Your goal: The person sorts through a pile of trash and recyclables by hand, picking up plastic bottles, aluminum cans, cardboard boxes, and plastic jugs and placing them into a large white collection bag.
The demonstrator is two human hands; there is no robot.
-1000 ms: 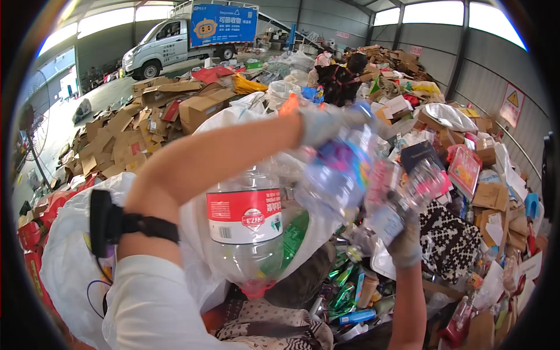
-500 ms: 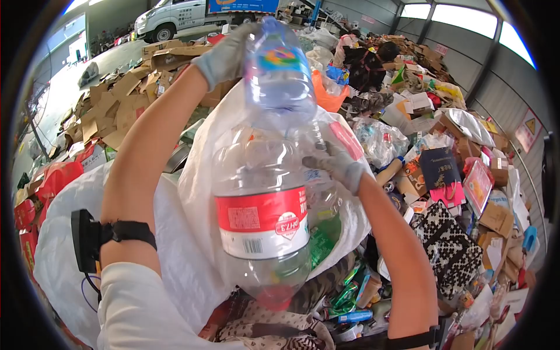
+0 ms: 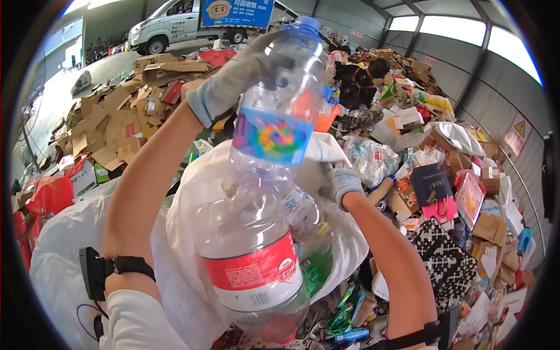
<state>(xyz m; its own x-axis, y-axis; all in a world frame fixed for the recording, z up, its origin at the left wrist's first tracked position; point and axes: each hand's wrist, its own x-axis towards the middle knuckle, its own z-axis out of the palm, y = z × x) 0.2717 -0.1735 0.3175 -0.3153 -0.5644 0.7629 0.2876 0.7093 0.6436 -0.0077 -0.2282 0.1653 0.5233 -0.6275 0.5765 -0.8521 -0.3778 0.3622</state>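
My left hand point(image 3: 248, 73), in a pale work glove, is closed around the upper part of a clear plastic bottle point(image 3: 274, 134) with a blue, multicoloured label and blue cap. It holds this bottle upright above the mouth of a white woven sack point(image 3: 192, 181). A large clear plastic bottle point(image 3: 251, 268) with a red and white label lies at the sack's mouth, its red end towards me. My gloved right hand point(image 3: 341, 184) grips the sack's right rim, fingers partly hidden. Inside are a smaller clear bottle point(image 3: 297, 204) and a green bottle point(image 3: 314, 277).
Flattened cardboard point(image 3: 116, 119) is heaped at the left. Mixed waste with a dark booklet point(image 3: 430, 184) and a black-and-white patterned piece point(image 3: 443, 262) covers the right. Another person point(image 3: 359, 81) bends over the pile behind. A truck point(image 3: 198, 23) stands at the back.
The blue-labelled bottle has tilted and my left hand shows lower on its side. My right hand has moved right and down onto the sack's rim. The large bottle sits slightly lower and turned.
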